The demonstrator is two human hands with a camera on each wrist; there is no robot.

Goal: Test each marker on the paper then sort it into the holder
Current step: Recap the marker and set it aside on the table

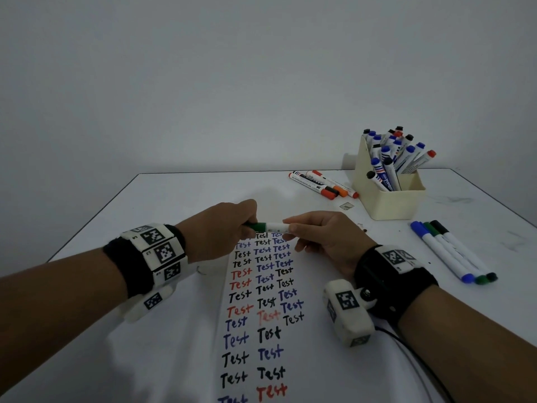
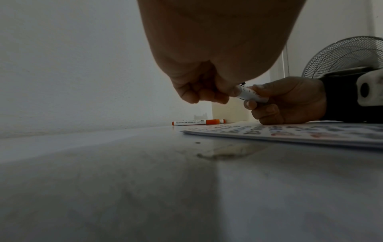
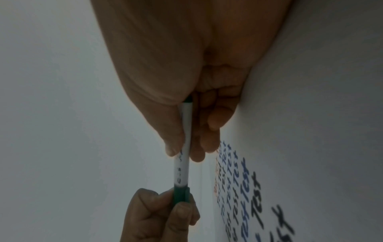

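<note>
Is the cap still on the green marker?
On. The green cap sits against the white barrel of the marker; the left hand pinches it, the right hand holds the barrel.

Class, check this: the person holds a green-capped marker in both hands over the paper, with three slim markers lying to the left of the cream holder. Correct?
One slip: the three slim markers lie in front of the cream holder, towards its right, as the head view shows. The hands and green-capped marker are as stated.

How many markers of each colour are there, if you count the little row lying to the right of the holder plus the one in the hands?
blue marker: 1
black marker: 1
green: 2, the row green marker and the held green marker
Total: 4
</note>
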